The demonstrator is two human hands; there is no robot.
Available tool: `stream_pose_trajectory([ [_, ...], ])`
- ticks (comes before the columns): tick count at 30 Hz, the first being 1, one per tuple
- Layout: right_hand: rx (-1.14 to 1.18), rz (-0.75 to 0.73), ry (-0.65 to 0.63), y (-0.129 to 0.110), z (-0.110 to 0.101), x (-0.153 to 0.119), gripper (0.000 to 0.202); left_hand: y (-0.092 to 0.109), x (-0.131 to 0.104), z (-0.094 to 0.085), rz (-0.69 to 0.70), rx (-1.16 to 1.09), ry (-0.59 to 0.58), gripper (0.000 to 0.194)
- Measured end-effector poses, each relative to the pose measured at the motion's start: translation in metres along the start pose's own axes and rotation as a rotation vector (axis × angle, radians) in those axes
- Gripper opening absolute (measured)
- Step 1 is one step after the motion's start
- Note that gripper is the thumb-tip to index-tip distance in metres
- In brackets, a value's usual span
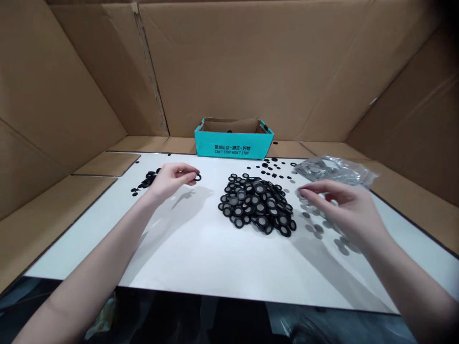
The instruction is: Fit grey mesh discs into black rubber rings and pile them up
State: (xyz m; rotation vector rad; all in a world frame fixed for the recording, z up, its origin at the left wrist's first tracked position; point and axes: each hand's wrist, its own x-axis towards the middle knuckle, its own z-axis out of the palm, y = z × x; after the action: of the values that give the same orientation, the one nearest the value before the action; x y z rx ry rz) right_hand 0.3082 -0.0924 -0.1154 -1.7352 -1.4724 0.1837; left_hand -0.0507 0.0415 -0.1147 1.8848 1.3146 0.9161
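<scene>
Between the thumb and fingers of my left hand (175, 177) is a black ring (198, 177), held above the white table. My right hand (337, 200) pinches a small grey disc (299, 192) at its fingertips, over a scatter of thin grey discs (318, 228). Between the hands lies a heap of black rings with grey centres (256, 203). Partly behind my left hand is a small group of black rings (146, 181).
A turquoise box (234, 143) stands at the back. Small black pieces (268, 167) are scattered before it on the white table (179, 258). A clear plastic bag (333, 169) of grey discs lies at the right. Cardboard walls (244, 67) surround the table's back and sides.
</scene>
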Motion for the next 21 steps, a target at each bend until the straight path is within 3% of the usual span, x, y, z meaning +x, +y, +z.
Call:
stream_pose_trajectory([
  [5, 0.248, -0.187, -0.14, -0.061, 0.035, 0.004, 0.018, 0.016, -0.012, 0.017, 0.02, -0.203, -0.162, 0.037],
  [9, 0.402, -0.267, -0.229, -0.091, 0.063, 0.004, 0.011, 0.026, -0.021, 0.026, 0.048, -0.325, -0.239, 0.032],
  [13, 0.425, -0.302, -0.289, -0.1, 0.079, 0.001, 0.005, 0.036, -0.03, 0.033, 0.06, -0.414, -0.276, 0.025],
  [21, 0.407, -0.313, -0.223, -0.093, 0.088, -0.003, 0.014, 0.048, -0.042, 0.036, 0.036, -0.512, -0.301, 0.016],
])
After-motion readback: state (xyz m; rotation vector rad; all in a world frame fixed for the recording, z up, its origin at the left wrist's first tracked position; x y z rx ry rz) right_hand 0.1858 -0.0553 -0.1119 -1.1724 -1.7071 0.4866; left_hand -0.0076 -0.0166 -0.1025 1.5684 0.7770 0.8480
